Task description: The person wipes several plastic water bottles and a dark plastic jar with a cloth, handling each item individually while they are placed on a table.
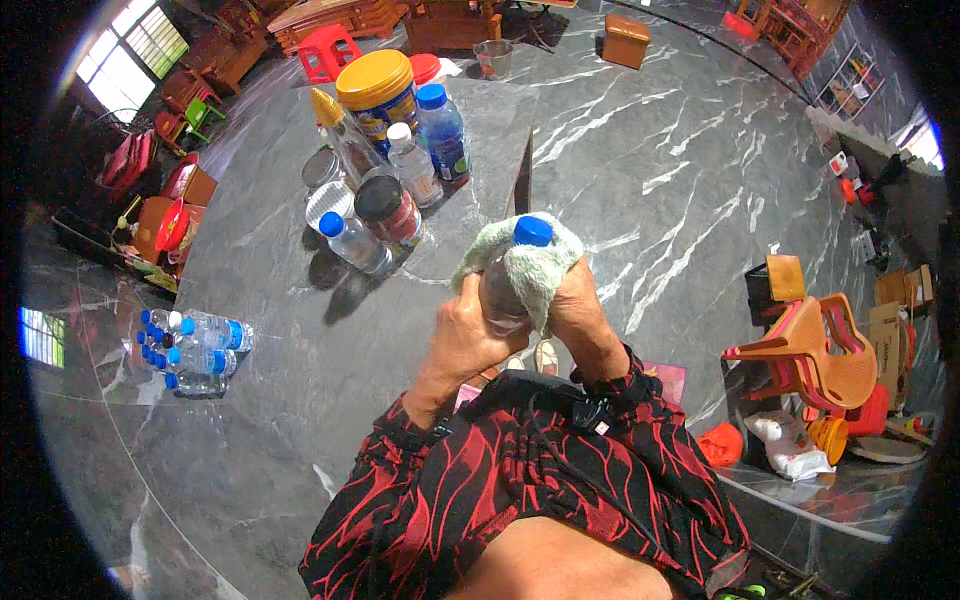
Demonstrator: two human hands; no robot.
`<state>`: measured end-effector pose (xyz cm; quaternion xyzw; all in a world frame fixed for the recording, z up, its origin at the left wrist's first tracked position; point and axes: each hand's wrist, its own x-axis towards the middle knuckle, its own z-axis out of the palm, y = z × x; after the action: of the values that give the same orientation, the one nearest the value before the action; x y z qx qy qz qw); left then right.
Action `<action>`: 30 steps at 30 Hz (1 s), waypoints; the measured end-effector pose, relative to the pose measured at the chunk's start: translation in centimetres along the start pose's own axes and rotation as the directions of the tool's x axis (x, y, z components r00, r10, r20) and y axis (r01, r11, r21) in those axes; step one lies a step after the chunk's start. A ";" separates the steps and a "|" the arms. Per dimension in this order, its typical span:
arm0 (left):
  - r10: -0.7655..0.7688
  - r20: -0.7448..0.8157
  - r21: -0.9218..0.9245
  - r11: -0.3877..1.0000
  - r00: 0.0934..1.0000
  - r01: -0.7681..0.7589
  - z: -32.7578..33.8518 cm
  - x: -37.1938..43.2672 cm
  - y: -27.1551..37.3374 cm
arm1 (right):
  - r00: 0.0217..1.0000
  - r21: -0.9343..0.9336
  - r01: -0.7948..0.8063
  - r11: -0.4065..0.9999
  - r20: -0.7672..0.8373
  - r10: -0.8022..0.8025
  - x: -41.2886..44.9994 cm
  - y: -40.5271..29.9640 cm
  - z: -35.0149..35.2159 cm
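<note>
A clear plastic bottle (504,294) with a blue cap stands between my hands in front of my body. My left hand (466,334) grips its side and lower part. A pale green terry cloth (544,262) wraps round the bottle's far side and hangs over its near side below the cap. My right hand (583,304) is closed on the cloth against the bottle; its fingertips are hidden. Beyond my left hand, a small clear bottle with a blue cap (358,244) stands near a jar with a black lid (388,210).
Grouped on the grey surface are a yellow-lidded tub (379,90), a white-capped bottle (414,166) and a blue-labelled bottle (444,139). Several water bottles (206,352) lie at left. Stacked orange plastic chairs (814,352) are at right, near a red bag (721,444).
</note>
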<state>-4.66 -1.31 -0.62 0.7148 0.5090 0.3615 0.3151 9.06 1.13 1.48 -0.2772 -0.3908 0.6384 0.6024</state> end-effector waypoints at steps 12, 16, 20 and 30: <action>0.189 0.612 -0.776 0.329 0.768 0.538 -1.8 -0.3 -1.4 | 0.982 0.109 -0.021 0.994 0.186 0.000 -0.7 -0.8 -1.2; 0.250 0.745 -0.667 0.266 0.619 0.696 -1.4 -1.4 -4.8 | 0.975 0.054 -0.014 0.998 0.220 0.002 -1.2 -0.1 -1.6; 0.253 0.615 -0.772 0.386 0.747 0.505 -1.5 -1.0 -3.8 | 0.984 -0.060 0.072 0.996 0.169 -0.061 -0.5 -0.5 -1.0; 0.273 -0.033 0.008 0.962 0.962 -0.273 0.1 -0.2 -0.2 | 0.911 0.256 0.312 0.915 -0.353 -0.212 0.0 -1.1 -2.9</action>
<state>-4.69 -1.47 -0.88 0.7723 0.4116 0.4127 0.2525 12.07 1.54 0.79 -0.2237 -0.2187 0.5507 0.7739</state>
